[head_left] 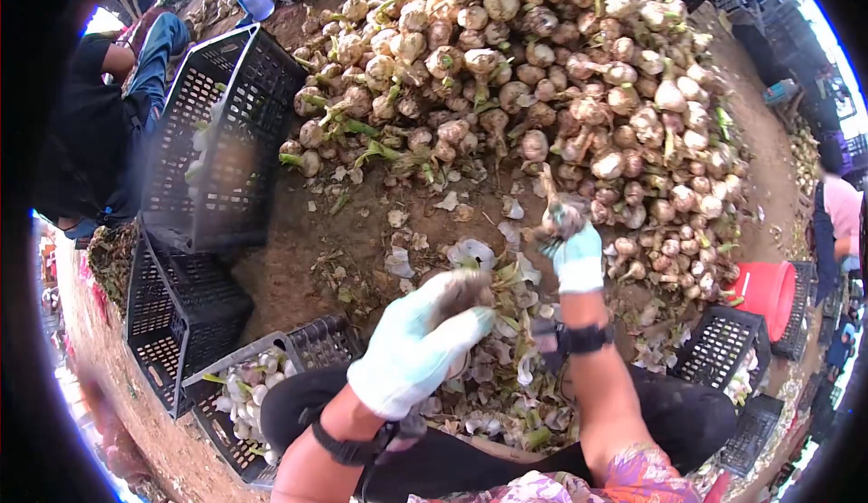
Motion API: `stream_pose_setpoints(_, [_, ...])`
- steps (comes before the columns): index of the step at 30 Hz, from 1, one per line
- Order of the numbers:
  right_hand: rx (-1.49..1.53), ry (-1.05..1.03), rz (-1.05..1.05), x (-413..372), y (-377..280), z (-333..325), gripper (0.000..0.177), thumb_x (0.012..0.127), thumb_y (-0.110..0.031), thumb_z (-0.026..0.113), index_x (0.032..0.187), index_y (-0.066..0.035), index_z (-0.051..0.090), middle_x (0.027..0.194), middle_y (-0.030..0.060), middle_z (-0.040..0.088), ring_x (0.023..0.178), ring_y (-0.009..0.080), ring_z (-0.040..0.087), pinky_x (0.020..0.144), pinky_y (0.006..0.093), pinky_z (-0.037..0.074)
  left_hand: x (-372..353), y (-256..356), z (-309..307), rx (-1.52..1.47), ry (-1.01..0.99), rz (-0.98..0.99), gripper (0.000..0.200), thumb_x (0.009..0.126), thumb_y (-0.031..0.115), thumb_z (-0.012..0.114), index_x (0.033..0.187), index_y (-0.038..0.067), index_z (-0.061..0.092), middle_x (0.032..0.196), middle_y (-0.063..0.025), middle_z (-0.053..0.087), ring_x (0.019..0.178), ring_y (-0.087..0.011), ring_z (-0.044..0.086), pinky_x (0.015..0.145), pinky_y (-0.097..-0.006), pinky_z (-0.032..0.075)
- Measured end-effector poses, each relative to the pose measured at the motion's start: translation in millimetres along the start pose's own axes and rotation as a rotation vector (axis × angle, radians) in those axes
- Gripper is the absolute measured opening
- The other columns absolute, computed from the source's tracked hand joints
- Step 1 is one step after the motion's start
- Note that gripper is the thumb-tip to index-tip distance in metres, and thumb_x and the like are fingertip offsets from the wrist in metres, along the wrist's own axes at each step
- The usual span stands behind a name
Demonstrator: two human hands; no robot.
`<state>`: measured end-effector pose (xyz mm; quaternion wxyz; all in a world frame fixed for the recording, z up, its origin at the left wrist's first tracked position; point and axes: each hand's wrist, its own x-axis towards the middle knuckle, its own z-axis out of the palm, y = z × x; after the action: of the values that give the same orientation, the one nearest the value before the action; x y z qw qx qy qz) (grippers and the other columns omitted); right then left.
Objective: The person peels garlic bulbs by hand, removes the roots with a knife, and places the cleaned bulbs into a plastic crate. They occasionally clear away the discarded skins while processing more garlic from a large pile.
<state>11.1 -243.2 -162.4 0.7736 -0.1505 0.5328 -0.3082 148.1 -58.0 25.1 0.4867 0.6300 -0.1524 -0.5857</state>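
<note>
Before me lies a large heap of garlic bulbs (506,69) with dirty skins and some green stems. My left hand (425,336), in a pale, soiled glove, is closed at the lower middle; its fingertips are blurred, and what it holds cannot be made out. My right hand (571,245), gloved too, is at the near edge of the heap with its fingers wrapped round a garlic bulb (562,218) whose stalk points up. Loose peeled skins (470,254) and leaf scraps lie on the ground between and below my hands.
Black crates (217,141) stand at the left, and one (244,440) near my leg holds white bulbs. At the right are a red bucket (767,299) and another crate (721,347). People sit at the far left (90,132) and far right (841,209).
</note>
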Motion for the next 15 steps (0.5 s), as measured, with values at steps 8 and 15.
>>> stream_pose_setpoints(8, [-0.252,-0.429,-0.409,-179,17,4,0.028,0.089,-0.016,0.040,0.106,0.004,0.050,0.080,0.0028,0.056,0.060,0.0047,0.051,0.050,0.0137,0.040,9,-43,36,0.438,0.028,0.393,0.065,0.067,0.020,0.068,0.121,0.001,0.037,0.105,-0.0149,0.053,0.095,-0.0192,0.053,0.081,-0.0301,0.042])
stream_pose_setpoints(15, [-1.062,-0.303,-0.913,-213,-4,-2,0.012,0.079,-0.005,0.050,0.087,0.002,0.055,0.064,0.0105,0.052,0.055,0.0162,0.051,0.051,0.0277,0.040,-12,-48,44,0.833,-0.079,0.715,0.072,0.057,0.013,0.069,0.120,0.000,0.039,0.106,-0.0136,0.049,0.101,-0.0237,0.048,0.089,-0.0304,0.037])
